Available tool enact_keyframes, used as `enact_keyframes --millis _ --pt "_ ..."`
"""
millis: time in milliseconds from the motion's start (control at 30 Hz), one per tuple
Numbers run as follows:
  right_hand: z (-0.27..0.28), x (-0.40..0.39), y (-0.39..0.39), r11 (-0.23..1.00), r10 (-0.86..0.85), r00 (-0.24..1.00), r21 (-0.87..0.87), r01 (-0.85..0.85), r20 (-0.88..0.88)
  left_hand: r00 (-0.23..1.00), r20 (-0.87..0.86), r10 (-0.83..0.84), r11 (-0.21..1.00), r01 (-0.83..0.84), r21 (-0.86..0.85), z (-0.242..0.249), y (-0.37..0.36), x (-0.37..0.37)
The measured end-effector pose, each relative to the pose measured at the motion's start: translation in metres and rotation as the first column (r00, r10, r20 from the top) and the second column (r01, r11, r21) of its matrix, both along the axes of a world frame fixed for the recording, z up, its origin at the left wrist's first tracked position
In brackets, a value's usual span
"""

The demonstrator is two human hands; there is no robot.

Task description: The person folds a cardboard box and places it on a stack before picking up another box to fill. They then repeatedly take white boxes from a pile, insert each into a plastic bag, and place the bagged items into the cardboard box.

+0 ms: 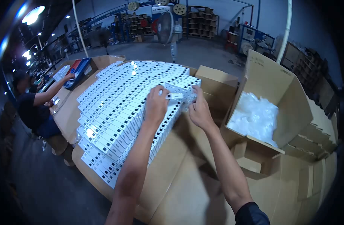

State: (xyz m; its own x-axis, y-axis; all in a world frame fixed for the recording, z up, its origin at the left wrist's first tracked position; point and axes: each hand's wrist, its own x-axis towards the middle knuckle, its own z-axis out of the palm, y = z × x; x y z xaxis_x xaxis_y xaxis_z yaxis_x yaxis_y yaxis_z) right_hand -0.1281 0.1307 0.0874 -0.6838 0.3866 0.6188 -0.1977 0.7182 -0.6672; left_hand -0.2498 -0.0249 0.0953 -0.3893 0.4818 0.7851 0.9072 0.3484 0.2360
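Between my hands is a narrow white box (175, 96) with a small dark-marked label on its near end. Greyish, see-through wrap, which looks like a plastic bag (187, 98), covers its right side. My left hand (156, 105) grips the box from the left, fingers curled over the top. On the right, my right hand (200, 111) pinches the wrap with thumb and fingers. Just below and left of my hands lies a large stack of white boxes (115, 108), in tight layered rows with dark squares on their ends.
A cardboard carton (295, 93) holding a heap of clear plastic bags (254, 116) stands at right, with a smaller open box (250, 161) before it. A brown cardboard-covered table (172, 191) lies below. At left a co-worker (37, 101) reaches toward a blue bin (80, 73). A fan (166, 28) stands behind.
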Motion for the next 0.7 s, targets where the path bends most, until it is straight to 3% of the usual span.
enact_keyframes --millis 33,67,100,133,200,300,400,467,533,600,667,700 --pt "0.002 0.008 -0.004 0.994 0.032 0.996 -0.109 -0.024 0.078 1.0 0.012 0.012 1.0 -0.012 0.014 0.007 -0.007 0.011" --pt "0.023 0.029 -0.021 0.912 0.177 0.973 -0.395 -0.107 0.145 1.0 0.013 -0.005 0.998 0.004 0.067 0.014 -0.013 0.028" --pt "0.027 0.044 -0.03 0.753 0.334 0.942 -0.612 -0.242 0.038 0.999 0.021 -0.046 0.991 0.043 0.13 0.018 -0.018 0.048" --pt "0.048 0.064 -0.039 0.606 0.441 0.897 -0.74 -0.292 0.007 0.994 0.064 -0.089 0.982 0.077 0.17 0.023 -0.023 0.071" --pt "0.057 0.095 -0.047 0.405 0.524 0.825 -0.791 -0.459 -0.211 0.979 0.06 -0.195 0.967 0.182 0.179 0.033 -0.031 0.12" --pt "0.057 0.145 -0.043 0.565 0.464 0.872 -0.707 -0.426 -0.154 0.939 -0.031 -0.344 0.926 0.344 0.154 0.045 -0.027 0.181" --pt "0.07 0.219 -0.015 0.586 0.394 0.917 -0.751 -0.304 -0.063 0.811 0.099 -0.577 0.815 0.563 0.138 0.061 -0.006 0.217" --pt "0.083 0.262 0.017 0.774 0.249 0.967 -0.61 -0.169 0.048 0.769 0.125 -0.627 0.778 0.611 0.146 0.071 0.022 0.221" --pt "0.084 0.288 0.057 0.907 -0.004 0.991 -0.418 0.059 0.132 0.752 0.248 -0.611 0.774 0.633 -0.01 0.074 0.064 0.216" --pt "0.094 0.305 0.085 0.945 -0.16 0.961 -0.245 0.215 0.226 0.73 0.361 -0.58 0.707 0.671 -0.221 0.075 0.111 0.207" --pt "0.096 0.309 0.098 0.927 -0.327 0.91 -0.103 0.361 0.253 0.845 0.346 -0.407 0.692 0.532 -0.487 0.059 0.166 0.198" --pt "0.094 0.308 0.108 0.921 -0.365 0.894 -0.04 0.387 0.259 0.875 0.32 -0.363 0.701 0.483 -0.525 0.05 0.184 0.198"
